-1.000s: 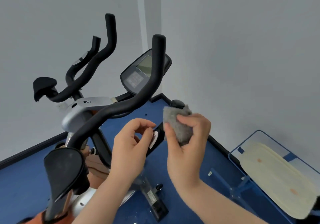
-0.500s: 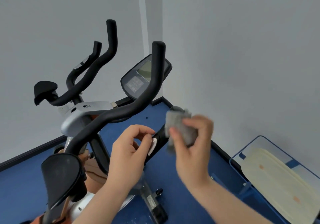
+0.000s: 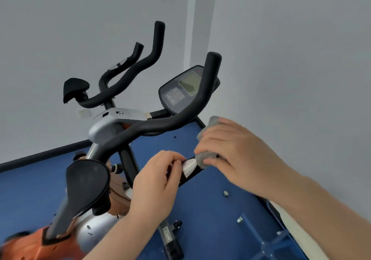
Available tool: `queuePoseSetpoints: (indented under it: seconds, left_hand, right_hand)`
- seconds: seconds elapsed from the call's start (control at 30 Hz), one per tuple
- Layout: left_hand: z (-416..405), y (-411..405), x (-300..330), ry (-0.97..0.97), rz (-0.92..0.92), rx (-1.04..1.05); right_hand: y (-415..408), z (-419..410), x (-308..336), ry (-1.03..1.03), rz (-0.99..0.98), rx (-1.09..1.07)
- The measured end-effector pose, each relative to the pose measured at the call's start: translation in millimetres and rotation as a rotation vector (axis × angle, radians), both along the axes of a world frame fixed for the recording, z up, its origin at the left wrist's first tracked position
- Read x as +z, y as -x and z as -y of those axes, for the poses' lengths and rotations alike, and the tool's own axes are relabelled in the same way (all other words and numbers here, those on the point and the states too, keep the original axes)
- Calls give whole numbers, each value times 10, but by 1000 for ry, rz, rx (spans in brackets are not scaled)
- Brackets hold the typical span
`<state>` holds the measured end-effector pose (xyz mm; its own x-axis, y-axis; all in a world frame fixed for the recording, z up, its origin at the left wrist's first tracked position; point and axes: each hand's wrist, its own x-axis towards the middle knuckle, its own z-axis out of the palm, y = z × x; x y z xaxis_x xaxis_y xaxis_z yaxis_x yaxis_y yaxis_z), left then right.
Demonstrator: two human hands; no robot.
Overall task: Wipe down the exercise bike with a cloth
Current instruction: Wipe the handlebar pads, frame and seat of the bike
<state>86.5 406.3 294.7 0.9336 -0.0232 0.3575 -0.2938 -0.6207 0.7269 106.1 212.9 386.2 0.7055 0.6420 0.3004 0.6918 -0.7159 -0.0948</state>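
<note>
The exercise bike (image 3: 112, 127) stands in front of me with black curved handlebars (image 3: 180, 117), a silver stem and a dark console (image 3: 180, 91). My right hand (image 3: 236, 149) grips a grey cloth (image 3: 204, 159) and presses it onto a black bar of the bike just right of centre. My left hand (image 3: 154, 181) pinches a small white part (image 3: 189, 166) on that same bar, right beside the cloth. A black padded armrest (image 3: 86, 181) sits at lower left.
Grey walls meet in a corner behind the bike. The floor (image 3: 210, 215) is blue with a dark skirting. A blue metal frame (image 3: 267, 241) with a pale board lies at the lower right. The bike's orange and silver body (image 3: 40, 243) fills the lower left.
My right hand has turned palm down and lowered the cloth onto the black bar. My left hand stays pinched on the white part. The view has shifted slightly.
</note>
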Motion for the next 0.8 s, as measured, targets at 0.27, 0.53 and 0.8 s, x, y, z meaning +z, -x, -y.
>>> queuePoseSetpoints:
  seconds: [0.27, 0.53, 0.8]
  left_hand:
    - [-208, 115, 3, -130, -38, -66]
    - [-897, 38, 316, -293, 100, 196]
    - [-1233, -62, 59, -184, 77, 156]
  right_hand:
    - [-71, -282, 129, 192, -162, 17]
    - [39, -438, -54, 65, -229, 23]
    - [195, -833, -360, -67, -368, -48]
